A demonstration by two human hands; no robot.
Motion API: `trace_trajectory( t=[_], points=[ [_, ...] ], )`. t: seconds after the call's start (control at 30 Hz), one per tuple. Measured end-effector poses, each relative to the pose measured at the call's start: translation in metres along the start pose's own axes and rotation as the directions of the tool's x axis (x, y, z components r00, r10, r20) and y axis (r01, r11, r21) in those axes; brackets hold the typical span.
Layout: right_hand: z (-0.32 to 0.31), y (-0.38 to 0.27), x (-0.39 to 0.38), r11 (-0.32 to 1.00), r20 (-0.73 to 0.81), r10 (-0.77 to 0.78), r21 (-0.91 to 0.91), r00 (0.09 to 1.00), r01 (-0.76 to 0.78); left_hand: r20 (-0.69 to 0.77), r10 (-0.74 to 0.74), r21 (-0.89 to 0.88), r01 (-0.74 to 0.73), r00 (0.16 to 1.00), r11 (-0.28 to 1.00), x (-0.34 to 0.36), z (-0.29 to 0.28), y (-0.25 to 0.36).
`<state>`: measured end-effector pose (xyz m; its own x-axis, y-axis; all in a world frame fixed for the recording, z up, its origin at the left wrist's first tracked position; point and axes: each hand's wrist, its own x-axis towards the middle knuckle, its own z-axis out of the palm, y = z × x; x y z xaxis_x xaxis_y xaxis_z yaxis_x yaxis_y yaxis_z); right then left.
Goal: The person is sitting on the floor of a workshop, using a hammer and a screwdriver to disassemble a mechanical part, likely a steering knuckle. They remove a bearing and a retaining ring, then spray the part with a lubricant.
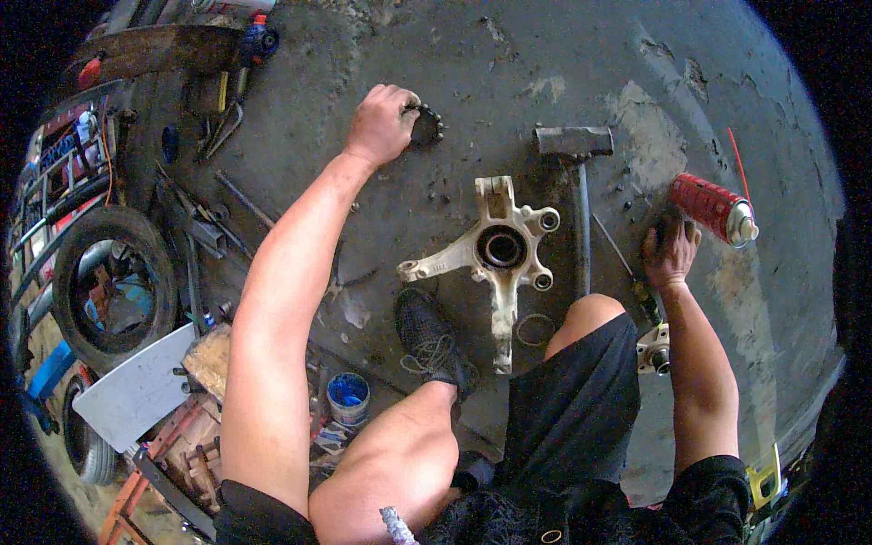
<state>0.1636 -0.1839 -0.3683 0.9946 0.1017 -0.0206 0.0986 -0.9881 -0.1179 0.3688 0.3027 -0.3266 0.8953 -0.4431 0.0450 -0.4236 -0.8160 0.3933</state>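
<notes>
My left hand [381, 125], arm stretched forward, is closed on a dark, curved, beaded piece [434, 121] that looks like a bearing ball cage. Low over the floor on the right, my right hand [672, 252] has its fingers apart beside a red spray can [707, 202] with a thin red straw. The can appears to lie on its side; whether my fingertips touch it I cannot tell. Between my arms a pale metal steering knuckle [489, 295] lies on the floor, a dark round bore in its middle. A sledgehammer [581, 209] rests to its right.
A thin ring [536, 330] lies by my right knee, and a small flanged hub [652, 352] near my right forearm. A screwdriver [618, 247] is beside the hammer. At left are a tyre [68, 300], a tub of blue grease [349, 413] and scattered tools. Dark crumbs dot the floor.
</notes>
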Motion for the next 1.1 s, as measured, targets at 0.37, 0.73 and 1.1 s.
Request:
trace_trajectory(
  t=[0.37, 0.73, 1.1],
  points=[
    [-0.002, 0.001, 0.001, 0.999, 0.001, -0.035, 0.0, 0.999, 0.035, 0.149, -0.07, 0.053, 0.063, 0.986, 0.997, 0.013, -0.001, -0.004],
    [0.004, 0.004, -0.002, 0.998, -0.073, -0.02, 0.065, 0.997, 0.025, 0.194, -0.093, -0.006, 0.095, 0.977, 0.995, 0.01, -0.011, -0.004],
    [-0.004, 0.003, -0.005, 0.999, 0.006, 0.023, 0.043, 1.0, -0.023, -0.027, 0.339, -0.138, -0.339, 0.94, 0.931, -0.034, -0.04, 0.127]
  ],
)
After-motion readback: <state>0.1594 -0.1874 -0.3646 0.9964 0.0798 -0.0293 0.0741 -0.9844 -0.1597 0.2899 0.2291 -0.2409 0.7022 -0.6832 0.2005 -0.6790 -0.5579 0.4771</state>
